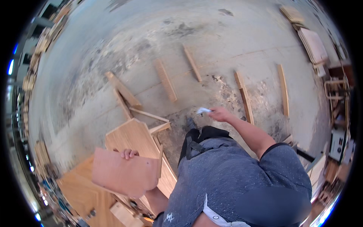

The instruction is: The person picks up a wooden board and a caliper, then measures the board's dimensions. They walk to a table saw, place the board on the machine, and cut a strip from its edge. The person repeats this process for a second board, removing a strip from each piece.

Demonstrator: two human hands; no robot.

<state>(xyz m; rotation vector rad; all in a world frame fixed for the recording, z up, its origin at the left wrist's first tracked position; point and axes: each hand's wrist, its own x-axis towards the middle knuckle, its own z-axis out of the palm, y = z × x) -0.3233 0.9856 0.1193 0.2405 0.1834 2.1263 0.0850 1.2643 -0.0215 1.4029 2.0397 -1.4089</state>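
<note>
My left hand (129, 153) grips the far edge of a thin pinkish-brown plywood piece (124, 172). The fingertips curl over that edge, and the rest of the hand is hidden under the sheet. The plywood has a rounded corner at its near right and a small dark spot. It is held over a pale wooden board (126, 138) at my left. Out in front of my legs, my right hand (220, 114) is closed on a small whitish flat piece (203, 110), too small and blurred to name.
Several wooden battens, among them one long strip (165, 80) and another (283, 90), lie on the concrete floor (124, 22) ahead. A wood-grained surface (81, 185) with tools beside it is at near left. Stacked panels (312, 45) stand far right.
</note>
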